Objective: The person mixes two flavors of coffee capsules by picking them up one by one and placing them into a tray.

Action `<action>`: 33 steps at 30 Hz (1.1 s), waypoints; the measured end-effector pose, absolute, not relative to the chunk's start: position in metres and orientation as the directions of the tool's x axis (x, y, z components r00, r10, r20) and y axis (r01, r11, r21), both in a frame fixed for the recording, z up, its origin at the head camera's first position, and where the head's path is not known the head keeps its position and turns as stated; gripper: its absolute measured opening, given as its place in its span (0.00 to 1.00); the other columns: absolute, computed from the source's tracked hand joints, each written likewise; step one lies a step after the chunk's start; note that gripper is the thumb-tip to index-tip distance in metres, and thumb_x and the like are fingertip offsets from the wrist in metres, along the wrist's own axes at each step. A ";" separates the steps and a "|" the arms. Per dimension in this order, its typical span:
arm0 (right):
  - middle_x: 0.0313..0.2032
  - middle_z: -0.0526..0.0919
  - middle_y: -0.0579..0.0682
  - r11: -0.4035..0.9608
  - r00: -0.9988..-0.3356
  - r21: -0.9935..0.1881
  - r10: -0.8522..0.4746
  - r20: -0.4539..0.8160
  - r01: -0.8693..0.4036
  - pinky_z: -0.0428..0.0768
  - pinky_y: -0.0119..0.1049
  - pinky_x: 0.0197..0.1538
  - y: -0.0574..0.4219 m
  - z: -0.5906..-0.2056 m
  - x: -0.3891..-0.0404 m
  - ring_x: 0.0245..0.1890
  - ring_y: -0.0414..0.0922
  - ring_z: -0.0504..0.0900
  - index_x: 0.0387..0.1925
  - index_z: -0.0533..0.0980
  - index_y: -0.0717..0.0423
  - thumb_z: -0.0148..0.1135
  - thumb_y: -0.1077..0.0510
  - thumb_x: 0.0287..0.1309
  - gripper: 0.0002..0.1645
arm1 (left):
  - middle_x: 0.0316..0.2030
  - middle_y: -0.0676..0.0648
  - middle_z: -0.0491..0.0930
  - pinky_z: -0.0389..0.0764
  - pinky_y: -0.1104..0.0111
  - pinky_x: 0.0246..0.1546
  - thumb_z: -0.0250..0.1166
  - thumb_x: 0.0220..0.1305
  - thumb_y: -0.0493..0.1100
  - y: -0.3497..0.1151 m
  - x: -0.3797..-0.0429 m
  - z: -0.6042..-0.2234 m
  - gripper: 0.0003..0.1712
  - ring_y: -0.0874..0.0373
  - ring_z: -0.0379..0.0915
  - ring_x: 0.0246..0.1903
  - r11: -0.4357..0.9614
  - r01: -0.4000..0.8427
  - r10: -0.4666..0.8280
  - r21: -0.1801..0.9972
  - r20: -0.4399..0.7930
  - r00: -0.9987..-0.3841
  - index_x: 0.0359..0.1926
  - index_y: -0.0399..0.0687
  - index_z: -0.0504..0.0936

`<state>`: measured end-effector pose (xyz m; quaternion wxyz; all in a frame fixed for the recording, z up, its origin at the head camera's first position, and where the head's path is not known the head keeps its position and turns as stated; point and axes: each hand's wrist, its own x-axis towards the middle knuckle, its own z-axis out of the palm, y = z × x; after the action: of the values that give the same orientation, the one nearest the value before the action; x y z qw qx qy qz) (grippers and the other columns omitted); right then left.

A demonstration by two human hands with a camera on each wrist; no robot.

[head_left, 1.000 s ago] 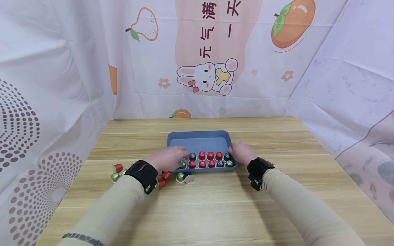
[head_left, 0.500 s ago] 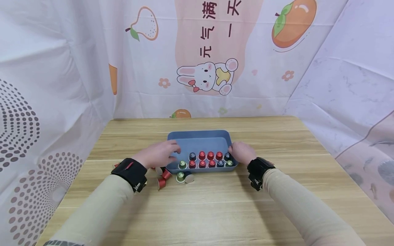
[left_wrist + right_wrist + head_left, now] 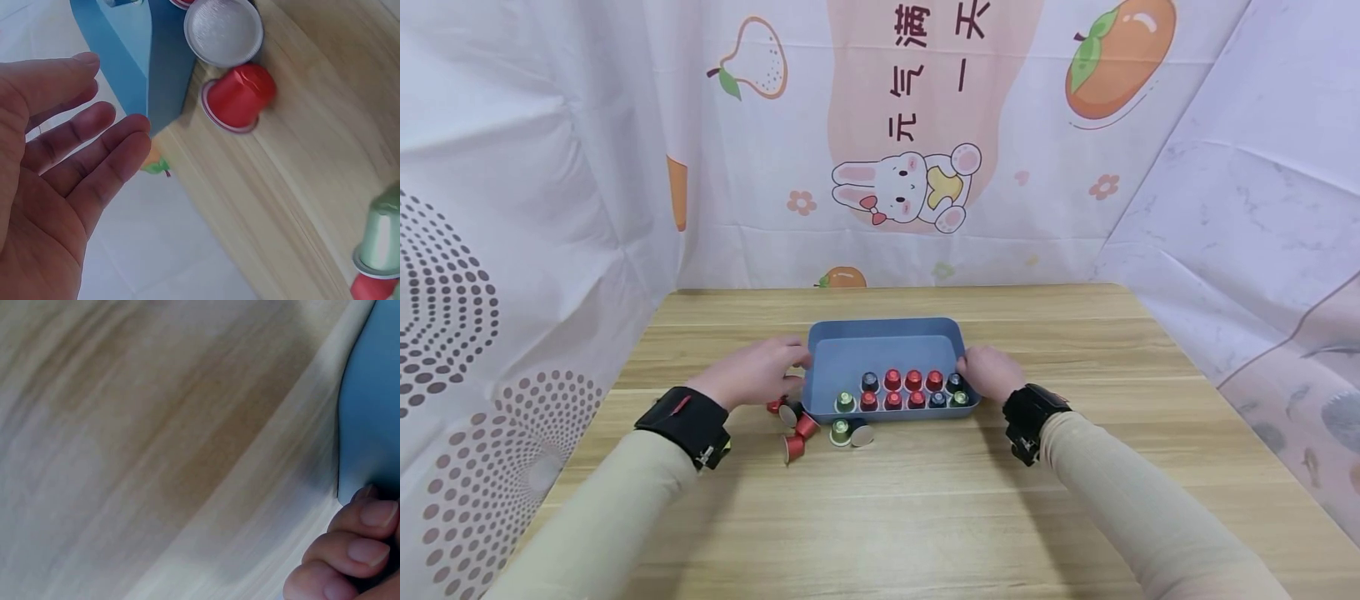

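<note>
A blue tray point(image 3: 883, 354) lies on the table with several coffee capsules standing in two rows along its near side. Red, dark blue and green ones are among them, such as a green capsule point(image 3: 845, 402) at the row's left end. My left hand point(image 3: 752, 372) hovers just outside the tray's left wall, fingers loosely bent and holding nothing. Close by, in the left wrist view, lie a red capsule point(image 3: 240, 97) and a capsule with its silver lid point(image 3: 224, 31) showing. At the opposite end, my right hand point(image 3: 992, 373) grips the tray's right rim with curled fingers.
Loose capsules lie left of and before the tray, including a red capsule point(image 3: 793, 447), a green capsule point(image 3: 840, 432) and a dark capsule point(image 3: 861, 434) on its side. The left wrist view has another green capsule point(image 3: 382, 231). A printed curtain point(image 3: 760, 208) hangs behind the table.
My left hand has drawn back leftward from over the green capsule in the tray's front left corner to outside the tray. My right hand and the tray stay put.
</note>
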<state>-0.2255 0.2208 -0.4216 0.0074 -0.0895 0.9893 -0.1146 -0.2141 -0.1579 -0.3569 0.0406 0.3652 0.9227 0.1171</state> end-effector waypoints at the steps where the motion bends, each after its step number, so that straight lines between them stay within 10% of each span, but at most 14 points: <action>1: 0.21 0.73 0.51 0.958 -0.984 -0.227 -0.179 0.007 -0.176 0.76 0.49 0.31 0.221 -0.422 -0.225 0.22 0.48 0.71 0.15 0.61 0.51 0.50 0.59 0.68 0.23 | 0.44 0.45 0.81 0.82 0.58 0.47 0.69 0.65 0.37 -0.160 -0.214 -0.357 0.11 0.52 0.81 0.42 0.714 0.656 0.675 0.244 0.009 -0.738 0.48 0.42 0.85; 33: 0.22 0.75 0.53 0.960 -0.983 -0.211 -0.185 0.020 -0.185 0.77 0.50 0.32 0.221 -0.424 -0.224 0.23 0.49 0.73 0.16 0.65 0.53 0.50 0.59 0.68 0.22 | 0.27 0.53 0.80 0.79 0.60 0.35 0.70 0.63 0.40 -0.186 -0.218 -0.389 0.05 0.60 0.75 0.27 0.776 0.616 0.625 0.136 -0.036 -0.780 0.33 0.47 0.81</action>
<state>-0.2244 0.2206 -0.4240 -0.0001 -0.0933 0.9899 -0.1065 -0.2176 -0.1865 -0.3894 0.0395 0.3294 0.9416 0.0585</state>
